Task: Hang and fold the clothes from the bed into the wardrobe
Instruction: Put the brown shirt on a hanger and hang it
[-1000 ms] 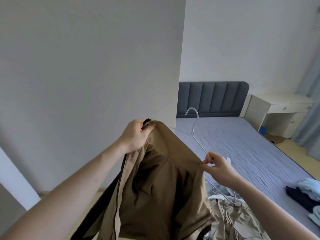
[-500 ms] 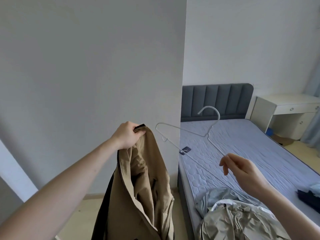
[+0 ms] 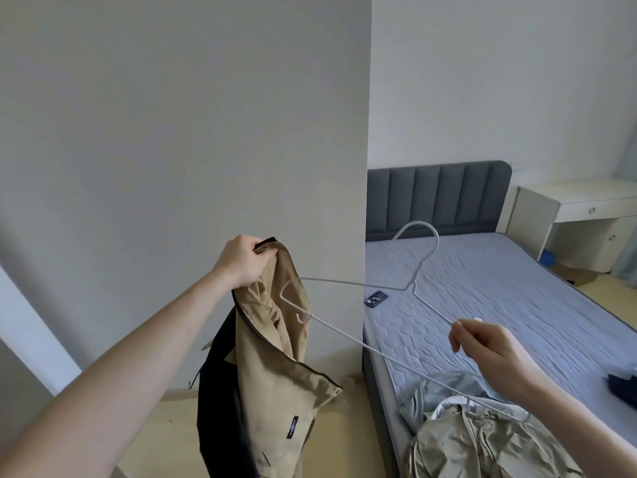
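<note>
My left hand point(image 3: 245, 258) grips the top edge of a tan jacket point(image 3: 275, 367) with a dark lining, which hangs down beside the bed. My right hand point(image 3: 486, 346) pinches the sloping arm of a white wire hanger point(image 3: 348, 331). The hanger's left end overlaps the jacket's upper part; its hook points up over the bed point(image 3: 499, 298). A crumpled pale grey-green garment point(image 3: 482, 432) lies on the near end of the mattress. A dark folded garment point(image 3: 624, 386) shows at the right edge.
A white panel point(image 3: 193, 167) stands straight ahead, with the bed behind its right side. A phone point(image 3: 376, 299) lies on the mattress near the panel. A grey padded headboard point(image 3: 437, 198) and a white desk point(image 3: 586, 215) stand at the back right.
My right hand let go of the jacket's edge and drew the hanger out to the right. The jacket now hangs from my left hand alone, and the hanger's left end has come over it.
</note>
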The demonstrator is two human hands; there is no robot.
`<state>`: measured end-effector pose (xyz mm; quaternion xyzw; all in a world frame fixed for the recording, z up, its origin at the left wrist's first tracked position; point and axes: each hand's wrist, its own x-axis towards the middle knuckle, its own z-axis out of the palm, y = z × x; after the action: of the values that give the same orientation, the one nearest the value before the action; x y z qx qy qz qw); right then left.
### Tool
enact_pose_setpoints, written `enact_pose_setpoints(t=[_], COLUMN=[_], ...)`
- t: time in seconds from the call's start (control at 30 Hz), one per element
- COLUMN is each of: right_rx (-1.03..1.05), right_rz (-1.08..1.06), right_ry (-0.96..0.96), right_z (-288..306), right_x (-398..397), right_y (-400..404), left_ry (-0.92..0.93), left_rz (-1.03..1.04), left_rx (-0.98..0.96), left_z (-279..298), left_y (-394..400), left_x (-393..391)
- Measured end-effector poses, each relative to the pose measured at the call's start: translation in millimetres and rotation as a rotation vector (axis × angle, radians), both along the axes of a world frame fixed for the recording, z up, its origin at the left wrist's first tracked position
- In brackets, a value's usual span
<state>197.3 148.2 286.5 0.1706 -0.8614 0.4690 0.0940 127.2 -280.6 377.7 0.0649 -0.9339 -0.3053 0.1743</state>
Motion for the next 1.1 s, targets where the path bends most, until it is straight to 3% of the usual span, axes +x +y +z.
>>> enact_pose_setpoints(t=[0.23,0.43,0.57,0.8,0.93,1.1], right_rx=[0.096,0.184,0.035,-0.372,-0.53,-0.593], right_rz=[-0.004,-0.109,-0.141,-0.189,-0.262,-0.326], right_ry=[0.008,0.14,0.103,-0.22,-0.178,-0.077], right_z=[-11.9,-26.8,-35.7,-37.8,-34.1,-38.8], right_x=[-3.5,1.5,4.3,2.2,8.5,12.0], right_y=[-28.0,-57.3,-79.3,-79.2,-69.7,-60.5], left_ry=[0.069,0.187,0.25,0.284,0.216,0.113], left_rz=[-0.085,-0.199,-0.301,-0.46,-0.673,-0.692], left_rx=[0.003,0.041,0.083,0.187,-0.006,-0.488], left_z=[21.8,45.5,55.7,50.4,25.8,-11.4], left_y=[11.3,38.7,60.5,81.6,92.2,99.0], left_x=[6.1,21.8,33.2,60.9,90.6,110.5])
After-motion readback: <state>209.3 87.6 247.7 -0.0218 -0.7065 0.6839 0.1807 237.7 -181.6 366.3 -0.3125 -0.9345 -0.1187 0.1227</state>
